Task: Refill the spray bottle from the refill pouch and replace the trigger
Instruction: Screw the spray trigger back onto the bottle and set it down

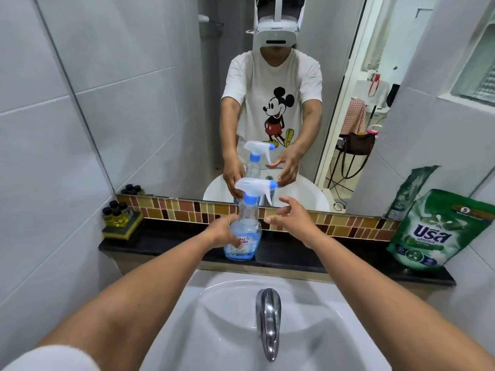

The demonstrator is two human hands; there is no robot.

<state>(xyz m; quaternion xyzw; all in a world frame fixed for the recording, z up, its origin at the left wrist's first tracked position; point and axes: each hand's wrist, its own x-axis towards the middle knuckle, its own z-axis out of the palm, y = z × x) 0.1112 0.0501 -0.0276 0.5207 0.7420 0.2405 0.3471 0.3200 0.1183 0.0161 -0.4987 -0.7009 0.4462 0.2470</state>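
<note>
A clear spray bottle [247,231] with a little blue liquid stands upright on the black ledge [289,254] behind the sink. Its white trigger head [253,186] with a blue collar and nozzle is mounted on top. My left hand [223,232] grips the bottle's lower body from the left. Just right of the bottle's neck hovers my right hand [288,216], fingers spread, touching nothing. The green refill pouch [439,230] stands upright at the right end of the ledge, against the wall.
A white sink [214,317] with a chrome tap [269,322] lies below the ledge. Small yellow bottles [117,214] sit on a sponge at the ledge's left end. The mirror [267,103] behind reflects a person, the bottle and both hands.
</note>
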